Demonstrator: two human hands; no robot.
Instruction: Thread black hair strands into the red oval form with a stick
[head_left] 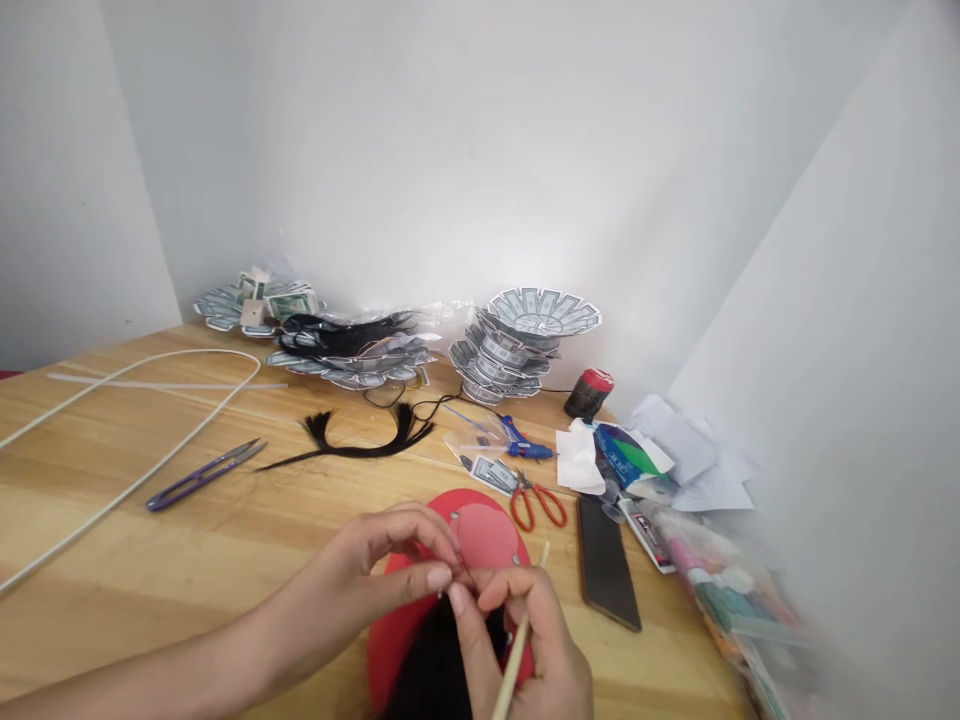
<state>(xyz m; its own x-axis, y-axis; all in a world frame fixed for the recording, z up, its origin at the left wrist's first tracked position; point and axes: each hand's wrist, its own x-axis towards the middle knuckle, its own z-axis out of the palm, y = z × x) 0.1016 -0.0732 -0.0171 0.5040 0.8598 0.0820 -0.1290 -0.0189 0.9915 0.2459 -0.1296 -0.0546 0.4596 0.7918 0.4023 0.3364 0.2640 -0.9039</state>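
In front of me is a red oval piece (480,500) with a paler pink panel and small metallic spots near its rim. A bundle of black hair-like fibre (435,660) lies over its near part. My left hand (401,560) is closed in a pinch above the oval, at a thin dark strand (466,568) that runs between the two hands. Close against it, my right hand (536,625) is also pinched at the strand, with a pale slender stick (514,662) held across its fingers. The fingers partly hide where the strand meets the fibre.
Purple thread snips (202,477), a black fibre strip (360,450) and a white looped cord (169,470) lie leftward. Orange-handled pliers (536,500), a blue glue gun (525,440) and a phone (607,565) are right. Stacked printed-paper rings (517,340) stand behind.
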